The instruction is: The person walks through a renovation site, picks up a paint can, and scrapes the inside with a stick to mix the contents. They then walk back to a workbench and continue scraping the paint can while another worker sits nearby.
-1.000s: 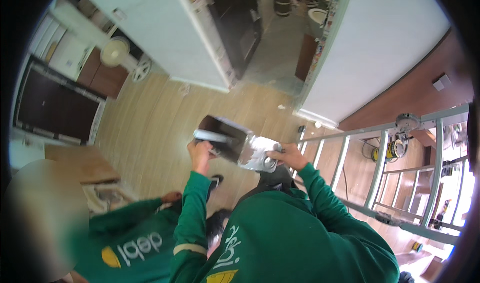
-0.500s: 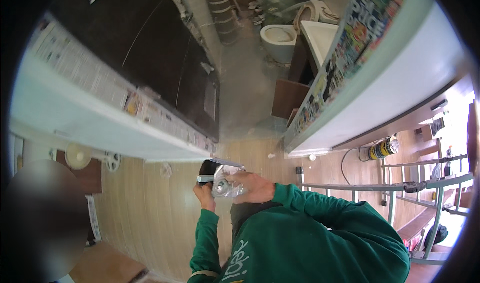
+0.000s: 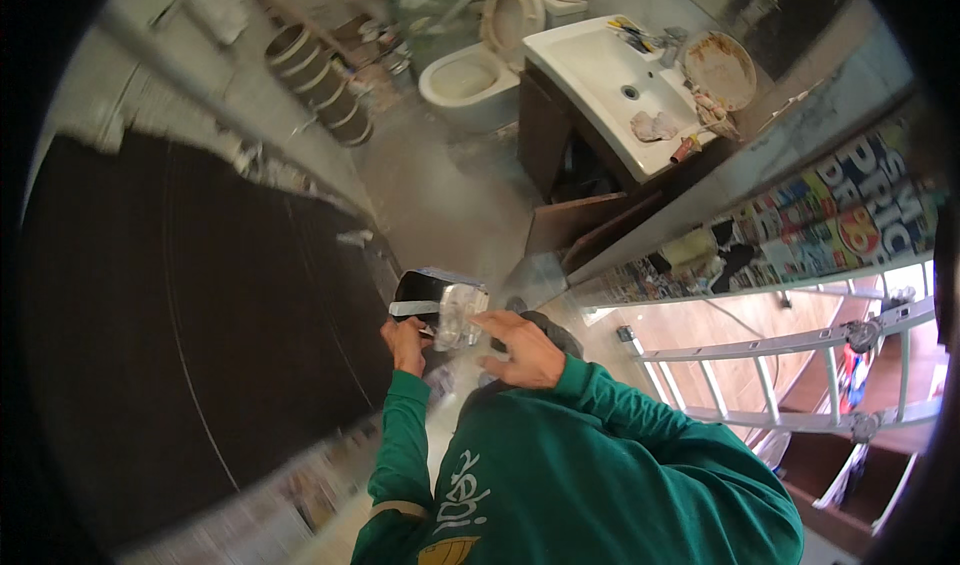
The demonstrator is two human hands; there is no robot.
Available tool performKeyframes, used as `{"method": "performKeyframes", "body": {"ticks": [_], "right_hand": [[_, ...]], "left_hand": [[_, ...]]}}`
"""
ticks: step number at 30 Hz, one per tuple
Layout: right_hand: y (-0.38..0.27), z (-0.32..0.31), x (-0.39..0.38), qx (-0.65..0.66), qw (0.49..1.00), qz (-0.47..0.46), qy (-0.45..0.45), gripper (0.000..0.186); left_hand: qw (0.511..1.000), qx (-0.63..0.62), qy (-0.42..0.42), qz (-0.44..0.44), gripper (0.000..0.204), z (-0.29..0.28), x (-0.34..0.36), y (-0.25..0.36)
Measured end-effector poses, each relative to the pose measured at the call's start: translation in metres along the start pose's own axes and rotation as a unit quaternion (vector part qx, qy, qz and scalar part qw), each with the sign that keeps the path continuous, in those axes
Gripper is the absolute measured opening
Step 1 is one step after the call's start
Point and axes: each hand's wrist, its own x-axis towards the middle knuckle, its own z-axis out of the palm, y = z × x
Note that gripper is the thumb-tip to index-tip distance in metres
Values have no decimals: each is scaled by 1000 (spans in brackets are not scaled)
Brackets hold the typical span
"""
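Observation:
My left hand [image 3: 404, 345] is closed at the near left corner of a dark open-topped container [image 3: 423, 287] with a pale strip across its near side. A crumpled, clear or silvery plastic wrap [image 3: 460, 315] covers the container's right part. My right hand [image 3: 527, 350] is at the right of this wrap, thumb and fingers apart, the index fingertip at its edge. Whether that fingertip presses on it, I cannot tell. The container is in front of my body at waist height, and its contents are hidden.
A dark panel [image 3: 200, 295] takes up the left side. Ahead are a toilet [image 3: 470, 80], a striped roll [image 3: 315, 85] and a white washbasin [image 3: 600, 60] with tools and a dirty round bowl [image 3: 720, 70]. A metal ladder [image 3: 760, 350] lies to the right, below a newspaper-covered edge [image 3: 780, 230].
I have moved forward into the doorway of the bathroom, and the view has turned toward the washbasin. My right hand has drawn back from the plastic wrap, its fingers now spread.

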Motion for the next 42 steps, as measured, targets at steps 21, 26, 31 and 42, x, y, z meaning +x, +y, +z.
{"method": "performKeyframes", "body": {"ticks": [21,26,31,42], "right_hand": [[427,-173,328,88,680,539,490,86],[480,-186,339,99,650,582,479,98],[460,-170,350,102,661,599,440,83],[395,-105,386,120,777,530,317,73]], "left_hand": [[800,409,-416,140,66,251,397,139],[672,481,-535,173,63,297,437,115],[597,513,-592,173,65,329,448,97],[489,582,-621,191,57,319,446,57]]}}
